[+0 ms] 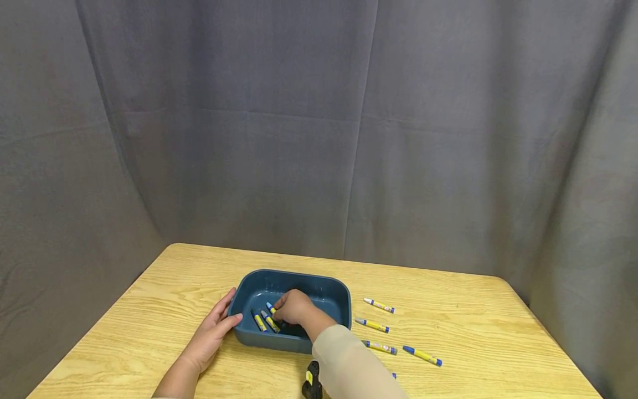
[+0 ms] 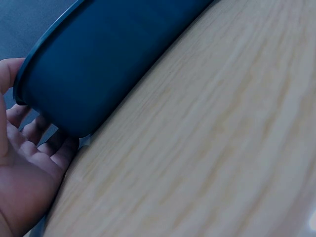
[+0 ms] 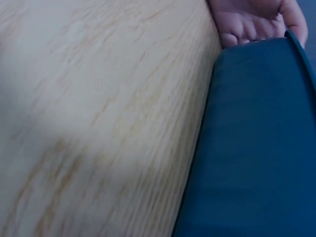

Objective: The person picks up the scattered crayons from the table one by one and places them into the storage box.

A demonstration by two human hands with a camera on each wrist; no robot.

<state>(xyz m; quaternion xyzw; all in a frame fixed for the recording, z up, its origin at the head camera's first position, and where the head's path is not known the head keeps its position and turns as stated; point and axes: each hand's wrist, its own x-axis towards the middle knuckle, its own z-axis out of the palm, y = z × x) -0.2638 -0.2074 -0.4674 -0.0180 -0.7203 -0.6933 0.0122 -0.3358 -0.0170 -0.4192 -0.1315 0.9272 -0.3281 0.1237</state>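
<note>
A dark blue rectangular tub [image 1: 326, 284] stands on the table. My left hand [image 1: 211, 332] grips its left end, thumb over the rim and the other fingers against the outer wall; the left wrist view shows these fingers [image 2: 37, 131] low along that wall. Inside the tub reaches my right hand [image 1: 294, 307], its fingertips pinching a yellow-wrapped crayon with a light blue tip [image 1: 271, 307]. Beside it on the tub floor lie a dark crayon [image 1: 259, 321] and a grey-tipped crayon [image 1: 270, 321]. My right hand partly covers the held crayon.
Right of the tub, several crayons lie on the wooden table [image 1: 468, 316]: a white-tipped one [image 1: 380, 306], a grey one [image 1: 372, 325], another [image 1: 381, 348] and a blue one [image 1: 422, 356]. My right sleeve [image 1: 356, 363] partly hides one more. Grey curtains [image 1: 299, 138] hang behind the table.
</note>
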